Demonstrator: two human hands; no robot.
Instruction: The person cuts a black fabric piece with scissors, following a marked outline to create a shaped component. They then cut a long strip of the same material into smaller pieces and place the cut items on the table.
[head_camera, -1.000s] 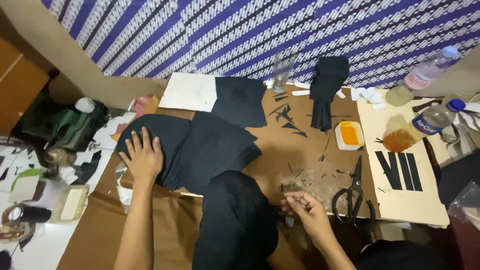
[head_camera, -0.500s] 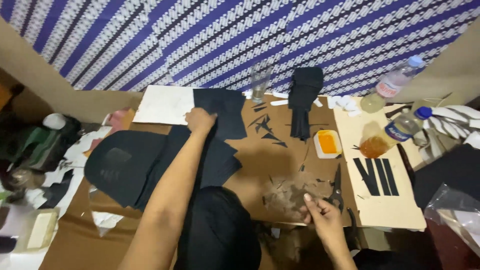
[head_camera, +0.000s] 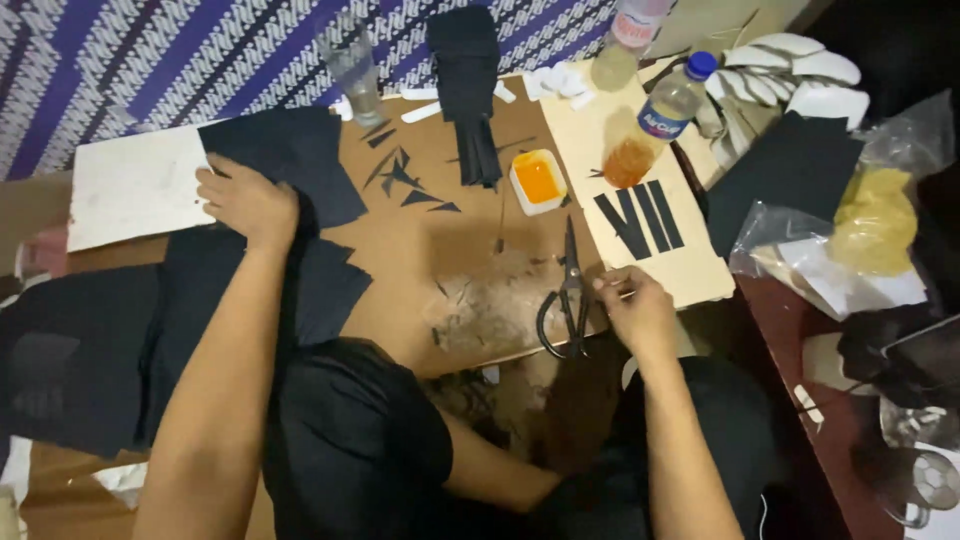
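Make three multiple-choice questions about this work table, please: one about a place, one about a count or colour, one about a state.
1. Where do the scissors lie?
A. On the brown board, beside the right hand
B. On the white sheet at far left
C. Inside the clear plastic bag

2. How many black strips lie side by side on the pale board?
A. One
B. Three
C. Six

3. What is the left hand doing?
A. Holding a bottle
B. Hanging in the air over the glass
C. Resting flat on a black sheet

Answers:
1 A: the black handles sit just left of the right hand.
2 B: three dark bars lie parallel on the board.
3 C: the palm is down on the dark sheet, fingers spread.
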